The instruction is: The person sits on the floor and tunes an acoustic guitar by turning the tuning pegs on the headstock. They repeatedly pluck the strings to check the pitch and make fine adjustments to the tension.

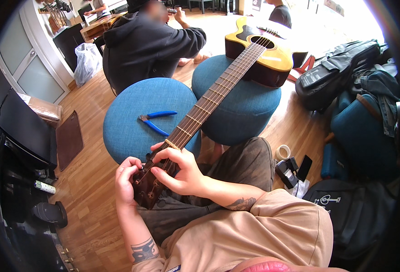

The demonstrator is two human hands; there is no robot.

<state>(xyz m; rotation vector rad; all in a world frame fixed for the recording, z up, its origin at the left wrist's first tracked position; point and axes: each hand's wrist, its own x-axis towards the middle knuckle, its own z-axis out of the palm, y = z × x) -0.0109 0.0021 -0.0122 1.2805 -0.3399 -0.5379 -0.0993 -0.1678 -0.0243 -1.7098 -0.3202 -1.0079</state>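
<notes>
An acoustic guitar (225,86) lies slantwise, its body on the far blue round stool (236,119) and its headstock (145,197) over my lap. At the edge of the headstock, my left hand (126,181) has its fingers closed on a tuning peg (141,167). My right hand (185,174) curls over the strings just below the nut, thumb and fingers bent around them; whether one string is pinched is hidden. Blue-handled cutting pliers (157,119), handles spread, rest on the nearer blue stool (122,104), left of the neck.
A person in a black hoodie (152,50) sits beyond the stools. Black guitar bags (333,75) and a blue chair (361,131) stand at right. Tape (283,152), a phone (304,167) and a black device (285,175) lie on the floor. Black furniture (16,122) lines the left.
</notes>
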